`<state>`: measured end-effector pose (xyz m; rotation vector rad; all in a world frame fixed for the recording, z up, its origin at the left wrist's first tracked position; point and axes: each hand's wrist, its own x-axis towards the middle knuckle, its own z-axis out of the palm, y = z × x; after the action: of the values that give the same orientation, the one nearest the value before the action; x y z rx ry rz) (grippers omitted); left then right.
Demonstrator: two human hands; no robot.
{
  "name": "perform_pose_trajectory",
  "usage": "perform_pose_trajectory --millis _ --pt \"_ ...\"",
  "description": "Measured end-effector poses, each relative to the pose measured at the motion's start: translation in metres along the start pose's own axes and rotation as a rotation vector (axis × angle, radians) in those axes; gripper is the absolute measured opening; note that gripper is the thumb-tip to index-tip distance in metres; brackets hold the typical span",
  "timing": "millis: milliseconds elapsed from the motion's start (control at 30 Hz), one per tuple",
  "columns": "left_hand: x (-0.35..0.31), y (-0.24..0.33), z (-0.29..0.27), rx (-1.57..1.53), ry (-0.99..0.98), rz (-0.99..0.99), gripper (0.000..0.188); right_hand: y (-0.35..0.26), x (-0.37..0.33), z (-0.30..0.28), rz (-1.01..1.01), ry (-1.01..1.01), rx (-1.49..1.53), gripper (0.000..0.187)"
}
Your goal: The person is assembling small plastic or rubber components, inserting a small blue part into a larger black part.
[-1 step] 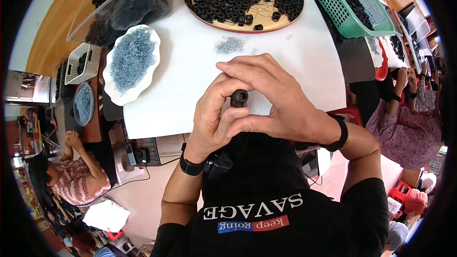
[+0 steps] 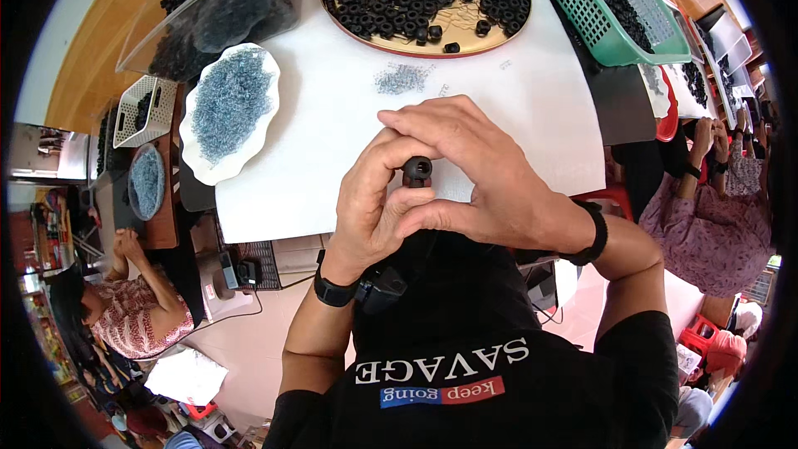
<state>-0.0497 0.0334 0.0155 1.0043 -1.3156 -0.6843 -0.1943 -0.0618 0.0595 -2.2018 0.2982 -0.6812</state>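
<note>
A small black rounded piece with a hole in its face sits between the bent forefinger and thumb of my left hand, which is closed on it. From the other side, my right hand arches round in a C shape. Its fingers lie over the left forefinger, and its thumb tip meets the left thumb; a gap shows between them and nothing is visibly held there. Beyond my hands a small heap of tiny clear-blue bits lies on the white sheet.
A gold tray of black ring-like pieces stands at the far side. Left of it are a scalloped white dish of clear-blue bits and a clear bin of black pieces. A green basket stands far right. Other people sit on both sides.
</note>
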Motion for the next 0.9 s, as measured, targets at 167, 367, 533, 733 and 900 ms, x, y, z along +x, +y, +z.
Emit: perform_pose_trajectory --millis 167,367,533,733,900 --pt "0.003 -0.002 0.002 -0.062 0.038 -0.013 0.029 0.006 0.002 0.007 -0.001 -0.007 0.074 0.078" --pt "0.005 -0.006 0.001 -0.064 0.062 -0.017 0.028 0.013 0.004 0.011 0.005 0.02 0.154 0.076" --pt "0.005 -0.011 -0.002 0.01 0.033 -0.022 0.028 0.017 0.003 0.012 0.02 0.049 0.118 0.074" --pt "0.008 -0.012 -0.005 0.003 0.023 -0.026 0.025 0.018 0.005 0.011 0.03 0.061 0.133 0.072" --pt "0.011 -0.01 -0.004 -0.023 0.02 -0.017 0.026 0.017 0.005 0.011 0.078 0.026 0.22 0.075"
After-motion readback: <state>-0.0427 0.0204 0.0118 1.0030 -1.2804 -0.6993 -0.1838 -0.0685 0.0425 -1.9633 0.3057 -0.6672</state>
